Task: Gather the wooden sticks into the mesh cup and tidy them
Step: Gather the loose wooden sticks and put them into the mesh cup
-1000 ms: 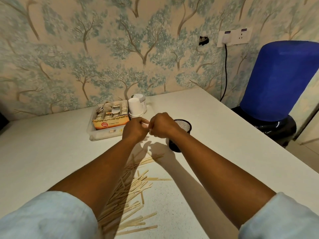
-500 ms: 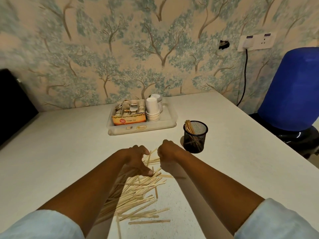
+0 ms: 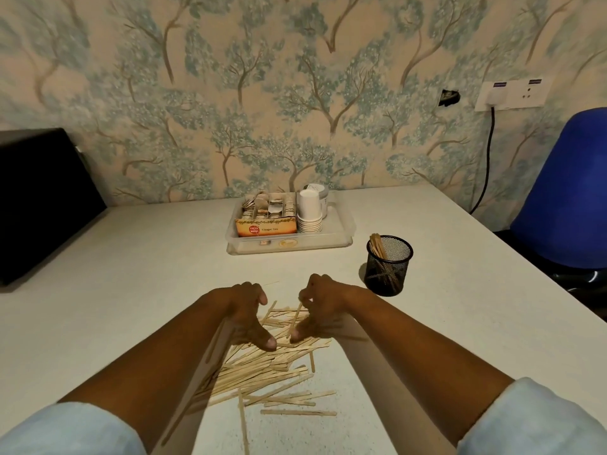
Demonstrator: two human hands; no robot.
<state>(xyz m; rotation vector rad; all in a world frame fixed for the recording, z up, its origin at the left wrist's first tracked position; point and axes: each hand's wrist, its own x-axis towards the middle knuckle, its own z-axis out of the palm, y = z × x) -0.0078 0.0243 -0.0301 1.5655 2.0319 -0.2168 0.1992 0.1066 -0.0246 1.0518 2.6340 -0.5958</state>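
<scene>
Looking right of centre, I see the black mesh cup [image 3: 389, 270] holding a few wooden sticks upright. My left hand [image 3: 245, 315] spreads loosely over the loose sticks [image 3: 262, 369], lying mostly left-to-right at lower centre; my right hand [image 3: 320, 307] pinches one stick, tilted near-upright.

Both forearms reach forward from pale blue sleeves [image 3: 75, 428], bare from the elbow down, and converge toward the middle of the surface [image 3: 131, 290]. The left hand [image 3: 244, 315] is palm-down, fingers curled, thumb stretched toward the near edge. The right hand [image 3: 317, 307] mirrors it just beside, fingers curled, thumb extended, a narrow gap between the two hands. Neither hand is closed into a fist.
</scene>
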